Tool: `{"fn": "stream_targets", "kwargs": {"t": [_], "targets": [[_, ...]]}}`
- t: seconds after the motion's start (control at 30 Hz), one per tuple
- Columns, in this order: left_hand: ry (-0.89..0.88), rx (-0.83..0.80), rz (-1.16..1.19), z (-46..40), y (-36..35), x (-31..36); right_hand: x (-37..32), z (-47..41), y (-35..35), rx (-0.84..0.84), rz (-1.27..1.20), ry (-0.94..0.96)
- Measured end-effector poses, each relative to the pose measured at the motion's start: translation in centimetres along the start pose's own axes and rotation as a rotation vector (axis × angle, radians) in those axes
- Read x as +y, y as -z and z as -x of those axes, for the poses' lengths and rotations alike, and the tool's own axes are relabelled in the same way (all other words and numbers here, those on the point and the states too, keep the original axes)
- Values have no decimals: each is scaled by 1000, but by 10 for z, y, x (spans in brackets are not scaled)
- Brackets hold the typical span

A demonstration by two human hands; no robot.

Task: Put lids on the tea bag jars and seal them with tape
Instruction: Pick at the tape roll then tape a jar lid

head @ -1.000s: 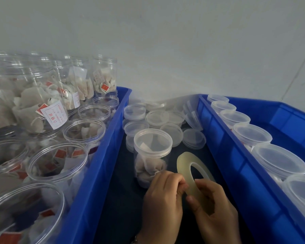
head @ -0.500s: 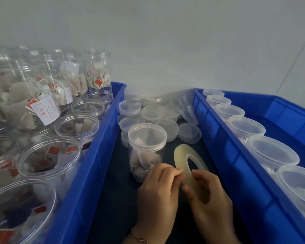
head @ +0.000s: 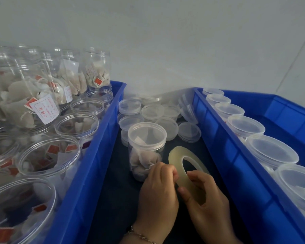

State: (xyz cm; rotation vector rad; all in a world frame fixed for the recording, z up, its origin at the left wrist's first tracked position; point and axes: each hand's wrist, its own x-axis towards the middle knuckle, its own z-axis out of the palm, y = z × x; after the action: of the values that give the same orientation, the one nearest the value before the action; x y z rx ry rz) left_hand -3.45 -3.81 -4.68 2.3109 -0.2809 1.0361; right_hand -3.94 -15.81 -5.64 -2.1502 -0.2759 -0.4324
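Observation:
A clear jar of tea bags with a translucent lid on top stands on the dark surface between two blue crates. Just right of it, my right hand holds a thin yellowish roll of clear tape upright, fingers through its hole. My left hand has its fingers curled and pinches at the edge of the roll, right beside the jar's lower part. The tape's free end is too fine to make out.
The left blue crate is packed with open jars of tea bags. The right blue crate holds a row of lidded jars. Several loose lids lie stacked behind the jar, against a pale wall.
Both hands stay at the tape roll with only small finger shifts. The view has drifted slightly; the jar and roll keep their places.

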Motion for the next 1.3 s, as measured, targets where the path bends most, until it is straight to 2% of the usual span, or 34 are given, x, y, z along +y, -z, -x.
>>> {"fn": "stream_targets", "kwargs": {"t": [0.37,0.47,0.63,0.73,0.83,0.93,1.17,1.3], "targets": [[25,-109,49,-2,3,-2,-6,-3,-3,24,70,31],[5,-58,68,0,3,-2,-2,-5,-2,47,44,18],[125,1,267,-2,6,-2,0,-7,1,111,-39,2],[22,18,178,-4,8,-3,-1,-6,1,99,-44,12],[-89,127,106,-2,5,-8,-1,-6,1,54,-34,0],[-125,174,81,-1,4,-11,0,-6,1,49,-16,-6],[-18,63,175,-3,4,-7,0,-7,1,56,7,-11],[-25,21,235,-5,6,-6,-1,-9,2,80,-11,-6]]}}
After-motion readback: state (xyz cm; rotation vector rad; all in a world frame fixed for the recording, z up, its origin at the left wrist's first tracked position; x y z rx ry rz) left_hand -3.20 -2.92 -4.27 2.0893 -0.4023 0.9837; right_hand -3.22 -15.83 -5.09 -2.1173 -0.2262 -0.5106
